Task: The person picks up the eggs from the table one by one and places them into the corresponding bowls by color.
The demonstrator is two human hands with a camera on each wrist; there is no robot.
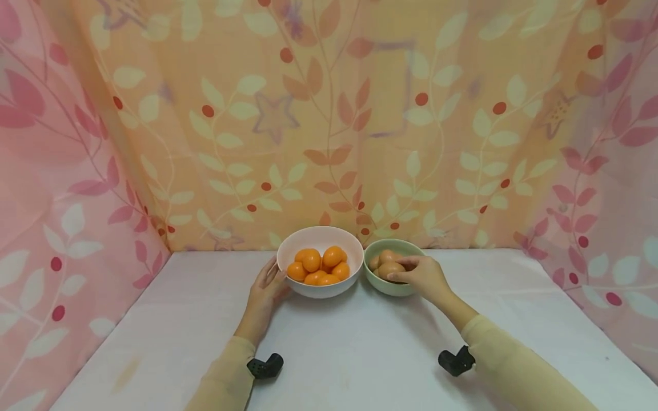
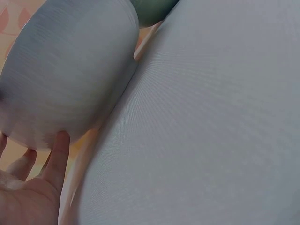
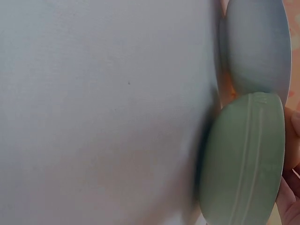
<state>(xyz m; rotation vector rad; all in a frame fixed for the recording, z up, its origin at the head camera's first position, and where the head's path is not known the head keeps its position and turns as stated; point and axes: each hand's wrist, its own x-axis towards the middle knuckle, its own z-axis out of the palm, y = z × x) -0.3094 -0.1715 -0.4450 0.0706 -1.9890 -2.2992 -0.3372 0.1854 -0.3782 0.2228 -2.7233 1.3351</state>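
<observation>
A white bowl (image 1: 321,292) holds several smooth orange fruits (image 1: 311,260), like small oranges. My left hand (image 1: 265,294) rests its fingers against the left side of this bowl; in the left wrist view its fairly straight fingers (image 2: 57,159) touch the outer wall. Right beside the white bowl is a smaller green bowl (image 1: 393,290) with several brown eggs (image 1: 374,263) inside. Over its right rim reaches my right hand (image 1: 426,278), thumb and fingers pinching a brown egg (image 1: 392,270) at the front. In the right wrist view, the green bowl's wall hides most of that hand.
Both bowls stand at the back of a white-covered table (image 1: 349,354), close to a patterned curtain (image 1: 329,142). Pink leafy cloth hangs on the left and right. A black wrist device (image 1: 265,366) is on the left sleeve, another black device (image 1: 456,361) on the right.
</observation>
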